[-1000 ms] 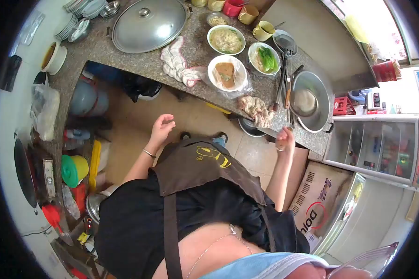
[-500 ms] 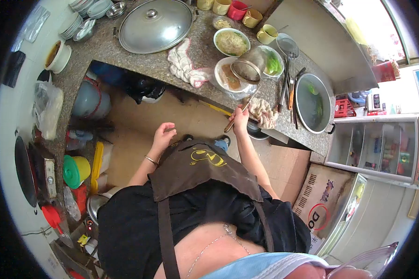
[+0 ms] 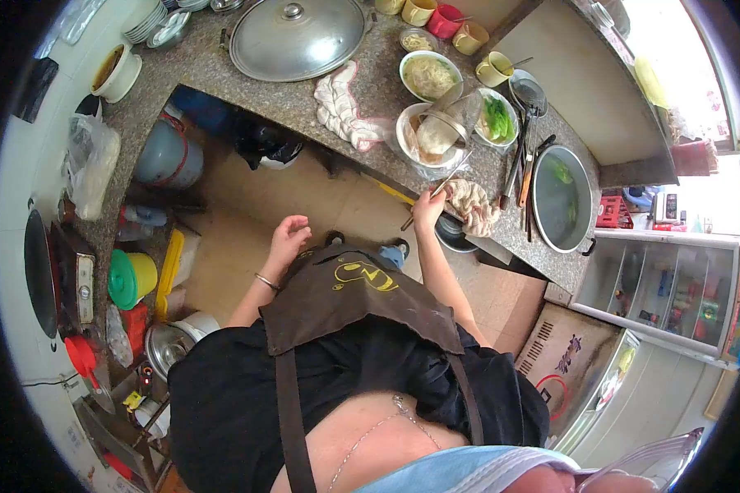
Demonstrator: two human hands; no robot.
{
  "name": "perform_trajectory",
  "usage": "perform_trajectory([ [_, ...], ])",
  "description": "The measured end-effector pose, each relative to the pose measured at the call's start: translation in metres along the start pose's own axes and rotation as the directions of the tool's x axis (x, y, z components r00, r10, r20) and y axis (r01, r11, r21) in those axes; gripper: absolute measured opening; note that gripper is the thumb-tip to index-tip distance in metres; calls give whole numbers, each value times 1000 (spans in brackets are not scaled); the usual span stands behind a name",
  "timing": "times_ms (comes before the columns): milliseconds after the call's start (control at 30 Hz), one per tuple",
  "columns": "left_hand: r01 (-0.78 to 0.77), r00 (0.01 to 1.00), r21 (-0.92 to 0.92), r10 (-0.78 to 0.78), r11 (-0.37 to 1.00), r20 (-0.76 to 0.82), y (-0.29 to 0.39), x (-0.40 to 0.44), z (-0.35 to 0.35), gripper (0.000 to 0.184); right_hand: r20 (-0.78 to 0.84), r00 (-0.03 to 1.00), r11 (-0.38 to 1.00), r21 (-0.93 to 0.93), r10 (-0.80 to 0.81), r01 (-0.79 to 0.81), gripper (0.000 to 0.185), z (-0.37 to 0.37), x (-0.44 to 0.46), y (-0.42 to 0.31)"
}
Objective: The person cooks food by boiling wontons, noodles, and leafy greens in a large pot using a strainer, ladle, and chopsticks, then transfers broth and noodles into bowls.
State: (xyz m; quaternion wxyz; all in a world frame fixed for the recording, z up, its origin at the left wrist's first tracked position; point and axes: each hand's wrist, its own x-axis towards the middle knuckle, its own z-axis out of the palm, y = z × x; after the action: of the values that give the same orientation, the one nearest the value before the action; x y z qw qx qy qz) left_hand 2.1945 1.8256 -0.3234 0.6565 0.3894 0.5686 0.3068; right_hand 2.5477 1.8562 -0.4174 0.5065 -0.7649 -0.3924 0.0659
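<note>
My right hand (image 3: 429,209) grips the handle of a wire strainer (image 3: 467,111), its blurred mesh basket tipped over a white bowl (image 3: 404,138). Something pale, perhaps noodles, shows at the basket's mouth; I cannot make it out clearly. The bowl has a plastic bag around it and a brownish liquid inside. Below the counter edge, my left hand (image 3: 290,237) hovers with fingers loosely bent and apart, holding nothing. A bowl of noodles (image 3: 430,77) stands behind, and a bowl with green leaves (image 3: 497,119) is to the right. A crumpled cloth (image 3: 474,207) lies beside my right hand.
A large pot of water with greens (image 3: 561,200) stands at right, beside several long utensils (image 3: 519,172). Mugs (image 3: 470,38) line the back. A lidded pan (image 3: 297,37) and a striped towel (image 3: 341,111) occupy the counter's left half. A glass-door cabinet (image 3: 662,279) is at far right.
The strainer has tipped over, its basket turning from level to tilted above the bag-lined bowl. My left hand stays nearly still. The view has shifted slightly, moving the counter up and right.
</note>
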Motion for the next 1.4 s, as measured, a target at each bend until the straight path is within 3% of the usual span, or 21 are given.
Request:
perform_trajectory([
  [67,-3,1000,2,3,1000,2,1,0,0,29,84,962,964,35,259,-262,18,0,1,-5],
  [100,-5,1000,-2,5,1000,-3,1,0,1,29,81,962,964,34,261,-264,18,-4,1,-18],
  [167,-7,1000,-6,7,1000,-4,4,-1,2,29,30,989,989,-35,146,-145,19,-13,3,-46],
  [300,15,1000,-13,-15,1000,-6,4,-3,4,29,34,980,980,-49,196,-195,21,-18,15,-63],
  [567,-8,1000,24,8,1000,-22,3,-9,16,28,-14,1000,986,-166,-4,1,30,-30,41,-61],
  [667,-31,998,-60,28,998,-56,4,-12,26,30,14,999,998,-49,47,-46,28,-43,42,-68],
  [767,-83,992,-76,76,994,-102,4,-18,43,29,84,995,986,-155,-55,68,26,-47,50,-56],
  [800,-124,989,-65,118,990,-94,4,-19,51,29,143,990,997,-80,6,6,26,-46,55,-51],
  [833,-168,981,-57,161,984,-113,5,-22,58,29,53,972,948,-216,-228,234,24,-34,58,-27],
  [867,-129,989,-170,115,977,-93,3,-23,65,28,333,902,875,301,276,-379,20,-31,64,-42],
  [900,-94,994,-286,73,953,-84,1,-26,75,27,515,835,778,437,196,-452,17,-27,70,-50],
  [933,-78,995,-297,56,952,-82,21,-42,86,26,699,677,500,512,229,-698,11,-38,63,-116],
  [967,-14,999,-290,5,957,-33,30,-49,95,33,845,516,420,421,140,-804,13,-40,60,-151],
  [1000,37,999,-410,-24,911,37,39,-60,102,33,913,387,506,276,128,-818,14,-43,46,-188],
  [1033,85,992,-517,-23,852,125,48,-70,109,33,954,271,592,146,128,-793,15,-41,33,-212],
  [1100,60,994,-660,15,749,107,64,-99,113,32,1000,18,790,23,-14,-613,21,-9,-11,-196],
  [1133,70,986,-754,72,653,154,62,-113,110,32,984,-123,942,82,-128,-326,27,-5,-38,-208],
  [1233,-127,986,-878,-35,461,-161,5,-145,89,28,918,-396,953,-128,9,-276,51,-6,-130,-238],
  [1267,-159,976,-940,-96,303,-196,-15,-161,68,26,896,-443,990,-40,-25,-137,50,0,-155,-237],
  [1300,-194,967,-938,-104,288,-232,-41,-176,51,26,865,-498,997,72,-63,0,50,4,-181,-231],
  [1400,-352,883,-918,-259,182,-390,-136,-235,-5,24,703,-710,990,122,-34,74,44,8,-238,-225],
])
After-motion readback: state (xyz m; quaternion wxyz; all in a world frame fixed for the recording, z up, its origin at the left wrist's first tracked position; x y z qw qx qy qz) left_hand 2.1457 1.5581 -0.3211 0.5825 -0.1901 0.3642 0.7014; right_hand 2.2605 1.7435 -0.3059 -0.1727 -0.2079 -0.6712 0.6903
